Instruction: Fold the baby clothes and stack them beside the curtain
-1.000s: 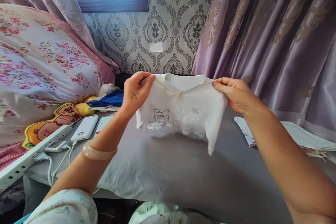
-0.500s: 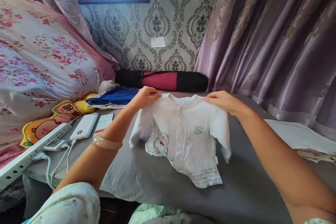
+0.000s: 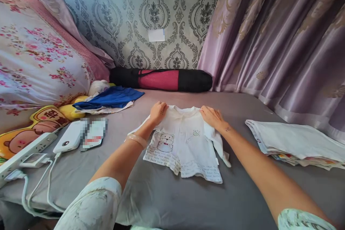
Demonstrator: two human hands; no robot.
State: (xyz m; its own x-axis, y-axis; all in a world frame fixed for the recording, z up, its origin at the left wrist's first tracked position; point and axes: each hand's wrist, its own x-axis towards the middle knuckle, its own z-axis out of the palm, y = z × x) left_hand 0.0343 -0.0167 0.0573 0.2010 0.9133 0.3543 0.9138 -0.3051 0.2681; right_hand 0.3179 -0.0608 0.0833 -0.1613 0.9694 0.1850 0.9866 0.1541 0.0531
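Observation:
A white baby shirt (image 3: 185, 140) with a bear and a bee printed on its front lies spread on the grey sheet, collar away from me. My left hand (image 3: 159, 112) is closed on its left shoulder, fingers curled into the cloth. At the opposite shoulder, my right hand (image 3: 212, 117) grips the fabric beside the collar, its fingertips partly hidden. The sleeves slant outward below my hands, and the left one is partly behind my forearm. Small printed lettering runs along the hem.
Folded white clothes (image 3: 299, 140) are stacked at the right. Blue clothing (image 3: 110, 97) lies at the back left. A power bank (image 3: 70, 136), phone (image 3: 94, 134) and power strip (image 3: 35, 151) with cables sit at the left. Along the wall rests a black and red rolled bag (image 3: 159, 79).
The shirt has gone from being held up, hanging from my hands, to lying flat on the sheet. Both hands have come down with it and closer together. The view has tilted downward.

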